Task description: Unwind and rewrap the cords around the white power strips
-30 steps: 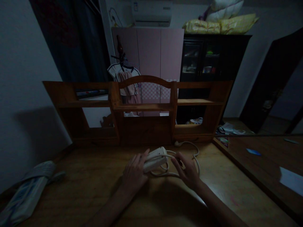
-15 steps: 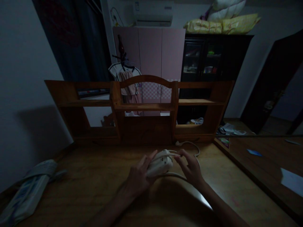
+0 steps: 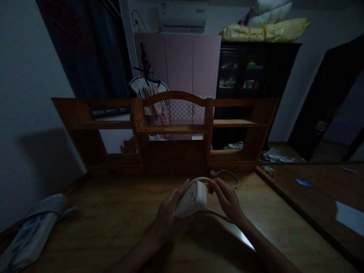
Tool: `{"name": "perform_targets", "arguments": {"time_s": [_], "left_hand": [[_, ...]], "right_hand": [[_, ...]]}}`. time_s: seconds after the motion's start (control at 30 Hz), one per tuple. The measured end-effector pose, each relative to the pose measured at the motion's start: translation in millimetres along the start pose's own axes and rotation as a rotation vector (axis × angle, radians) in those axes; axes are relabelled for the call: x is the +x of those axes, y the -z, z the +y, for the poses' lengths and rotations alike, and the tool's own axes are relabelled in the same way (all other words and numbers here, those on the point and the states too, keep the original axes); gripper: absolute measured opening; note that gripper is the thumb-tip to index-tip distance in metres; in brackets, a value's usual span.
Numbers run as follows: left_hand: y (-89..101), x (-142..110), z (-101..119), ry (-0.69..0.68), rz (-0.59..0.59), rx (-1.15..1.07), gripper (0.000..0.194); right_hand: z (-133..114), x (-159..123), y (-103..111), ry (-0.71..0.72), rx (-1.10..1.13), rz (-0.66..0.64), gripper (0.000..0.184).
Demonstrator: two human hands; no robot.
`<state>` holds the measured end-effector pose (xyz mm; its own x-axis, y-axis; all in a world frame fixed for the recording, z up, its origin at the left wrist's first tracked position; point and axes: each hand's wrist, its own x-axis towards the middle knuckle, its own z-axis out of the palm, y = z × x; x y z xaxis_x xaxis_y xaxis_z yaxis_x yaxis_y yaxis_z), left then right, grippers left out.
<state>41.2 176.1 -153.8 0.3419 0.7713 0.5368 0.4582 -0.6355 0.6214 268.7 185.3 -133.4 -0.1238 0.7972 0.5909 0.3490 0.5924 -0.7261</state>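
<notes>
A white power strip (image 3: 192, 197) is held just above the wooden desk (image 3: 108, 223), with its face tilted toward me. My left hand (image 3: 167, 218) grips it from below and the left. My right hand (image 3: 227, 199) pinches the strip's white cord (image 3: 232, 181) at the strip's far right end. A loop of that cord arches over the strip's top, and the rest trails right across the desk to a plug near the shelf's base.
A wooden shelf unit (image 3: 170, 132) stands along the desk's back edge. A folded pale bundle (image 3: 34, 227) lies at the desk's left edge. A second, darker table (image 3: 321, 197) with papers adjoins on the right. Wardrobes stand behind.
The power strip has been lifted and turned so its face shows. My right hand moved up from beside the coil to the strip's end, drawing the cord over the top.
</notes>
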Motion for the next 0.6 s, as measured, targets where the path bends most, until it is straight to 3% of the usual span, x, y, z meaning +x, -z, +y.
{"name": "perform_targets", "arguments": {"time_s": [0.37,0.6], "left_hand": [[7.7,3.4,3.4,-0.014,-0.004,0.114,0.077],[1.9,1.5,0.4,0.026,0.066,0.025,0.076]], "right_hand": [[6.6,-1.8,-3.5,-0.007,-0.06,0.064,0.031],[11.2,-1.8,-12.0,0.017,-0.112,-0.024,0.024]]}}
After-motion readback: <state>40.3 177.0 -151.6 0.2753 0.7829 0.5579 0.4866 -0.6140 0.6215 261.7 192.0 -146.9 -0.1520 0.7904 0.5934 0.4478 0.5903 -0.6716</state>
